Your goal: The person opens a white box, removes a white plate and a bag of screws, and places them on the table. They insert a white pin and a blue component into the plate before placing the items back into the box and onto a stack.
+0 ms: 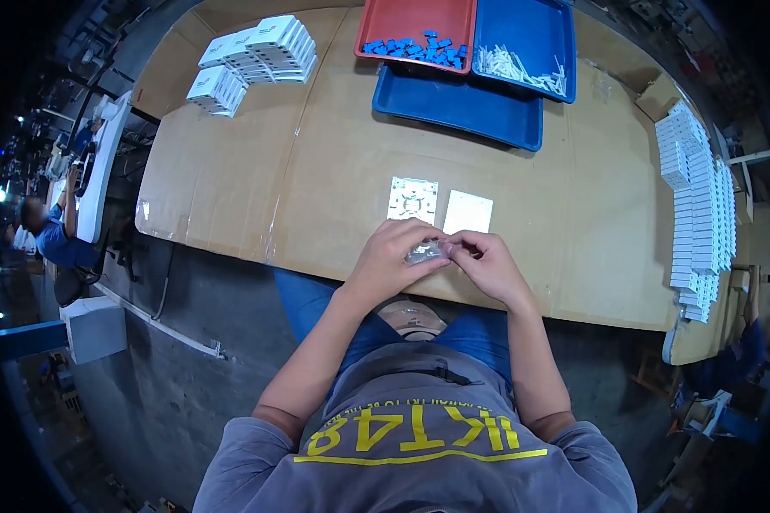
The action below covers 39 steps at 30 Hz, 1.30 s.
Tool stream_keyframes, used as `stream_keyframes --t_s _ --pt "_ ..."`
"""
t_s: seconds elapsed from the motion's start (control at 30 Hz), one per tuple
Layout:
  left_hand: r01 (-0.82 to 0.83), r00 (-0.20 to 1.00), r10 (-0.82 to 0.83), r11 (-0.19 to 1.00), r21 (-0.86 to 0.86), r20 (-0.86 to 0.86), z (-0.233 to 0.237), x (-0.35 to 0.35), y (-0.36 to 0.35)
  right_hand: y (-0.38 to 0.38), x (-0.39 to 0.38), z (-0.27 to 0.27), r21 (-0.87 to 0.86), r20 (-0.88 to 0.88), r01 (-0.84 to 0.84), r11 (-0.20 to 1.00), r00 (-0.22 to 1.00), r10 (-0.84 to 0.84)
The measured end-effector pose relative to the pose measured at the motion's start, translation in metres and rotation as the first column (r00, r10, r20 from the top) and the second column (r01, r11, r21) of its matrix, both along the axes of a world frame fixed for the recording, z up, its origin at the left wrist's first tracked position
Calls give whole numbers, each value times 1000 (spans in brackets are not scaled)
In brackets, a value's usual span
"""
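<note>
Both hands pinch one small clear packet (423, 251): the left hand (393, 256) closes on its left end, and the right hand (488, 265) grips its right end with thumb and fingertips. The packet hangs over the near edge of the table (334, 171), above the lap.

The main risk, as I judge it, is spillage. If the film tears suddenly or a pinch slips, small contents could fall past the edge onto the lap or floor. A hard pull could also knock the base (412, 200) or the cover (468, 212), which lie just beyond the knuckles.

The packet's contents are too small and glary to identify, and the fingers hide most of it. I cannot tell whether it is sealed or already open. Further off, the blue bits (415, 50) in the red tray (376, 26) and the white bits (518, 67) in the blue tray (565, 51) cannot be made out in detail. The tray tops are cut off. The box stacks (252, 56) and the box row (697, 214) are warped by the lens.
</note>
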<state>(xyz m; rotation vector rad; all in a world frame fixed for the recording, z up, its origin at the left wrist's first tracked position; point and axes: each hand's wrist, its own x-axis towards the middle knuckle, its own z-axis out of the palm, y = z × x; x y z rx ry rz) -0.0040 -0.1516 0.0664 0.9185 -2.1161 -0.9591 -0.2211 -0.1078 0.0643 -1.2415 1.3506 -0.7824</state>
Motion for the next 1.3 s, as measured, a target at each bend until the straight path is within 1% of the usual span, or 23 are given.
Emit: stream_keyframes --t_s 0.1,0.17,0.2,0.27,0.3,0.33,0.37,0.47,0.5,0.57,0.7,0.8,0.9,0.97,1.0,1.03,1.07,1.1,1.13,1.23,1.27,1.3 --pt "-11 995 36 964 266 -90 -1 0 3 0 -1 20 -79 -93 93 992 991 -100" --pt "4 988 66 893 450 -139 1 0 6 -1 -2 19 -235 -35 61 970 997 -71" --pt "52 978 73 822 567 -196 -3 -1 6 -1 -3 19 -311 -8 49 949 998 -54" --pt "167 947 109 635 754 -302 -15 -2 5 -1 -6 17 -223 102 -31 974 993 55" --pt "233 925 120 569 789 -361 -17 -3 5 0 -7 16 -182 162 -74 981 981 104" --pt "299 899 138 500 813 -415 -18 -4 5 0 -7 15 -181 174 -70 981 980 102" --pt "364 870 161 429 827 -467 -19 -4 6 0 -6 15 -180 185 -67 981 978 101" --pt "376 881 166 320 870 -442 -25 -9 16 -2 -7 18 -141 239 -91 986 963 123" --pt "419 856 189 288 861 -480 -28 -11 20 -2 -8 20 -121 261 -103 987 956 132" --pt "506 800 236 227 832 -551 -31 -16 25 -2 -12 24 -35 246 -184 982 951 187" --pt "525 787 300 131 841 -539 -29 -23 29 -6 -17 27 98 180 -300 949 943 280" --pt "569 757 341 77 819 -558 -30 -24 29 -2 -14 24 98 204 -265 959 949 241" --pt "589 746 350 50 806 -567 -40 -23 31 -3 -13 26 133 170 -273 953 953 249" --pt "592 745 346 48 804 -570 -46 -22 33 -1 -7 28 144 215 -288 947 943 254" --pt "623 725 372 7 782 -580 -46 -26 32 -2 -11 32 145 216 -286 947 943 252" --pt "654 703 395 -32 756 -592 -46 -25 33 -3 -14 21 83 154 -332 939 936 318" --pt "679 684 419 -68 731 -597 -46 -23 33 -4 -18 15 95 161 -354 930 928 336" --pt "676 691 399 -61 734 -603 -46 -22 31 -7 -18 17 104 171 -377 920 919 357" --pt "672 698 382 -56 739 -605 -46 -21 31 -7 -16 35 203 199 -351 914 929 313" --pt "638 726 345 -16 770 -595 -46 -20 32 -8 -16 33 144 150 -372 917 924 351" --pt "625 734 336 6 781 -590 -50 -20 32 -8 -18 36 166 155 -393 904 916 370" --pt "610 743 327 28 792 -584 -54 -20 32 -8 -18 35 103 82 -413 905 910 406"
